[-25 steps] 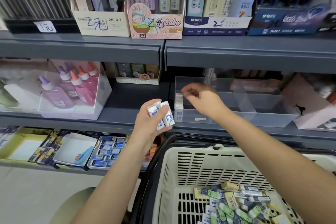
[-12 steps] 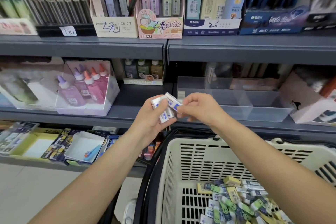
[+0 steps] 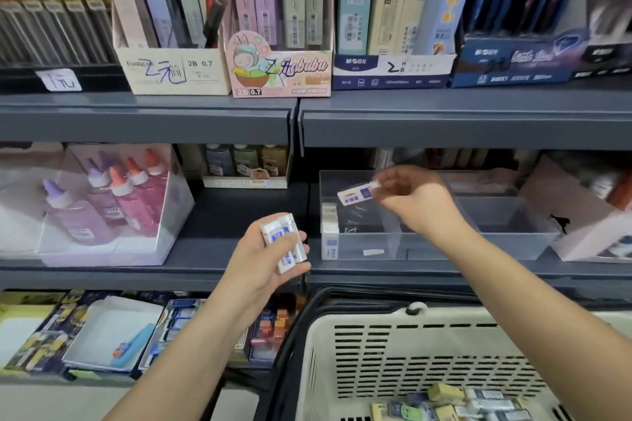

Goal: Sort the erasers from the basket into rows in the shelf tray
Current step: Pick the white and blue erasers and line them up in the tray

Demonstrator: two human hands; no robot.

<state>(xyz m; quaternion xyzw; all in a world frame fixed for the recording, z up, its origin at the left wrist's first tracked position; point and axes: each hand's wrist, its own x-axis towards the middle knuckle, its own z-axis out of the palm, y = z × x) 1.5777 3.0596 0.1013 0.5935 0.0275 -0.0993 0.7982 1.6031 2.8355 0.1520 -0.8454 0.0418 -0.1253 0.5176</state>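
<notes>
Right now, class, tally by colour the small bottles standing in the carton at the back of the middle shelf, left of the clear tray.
Blue bottle: 1
Green bottle: 1
Brown bottle: 1
Total: 3

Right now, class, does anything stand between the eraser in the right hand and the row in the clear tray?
Nothing visible does. The right hand pinches the eraser over the open clear tray, near the row at its left end.
</notes>
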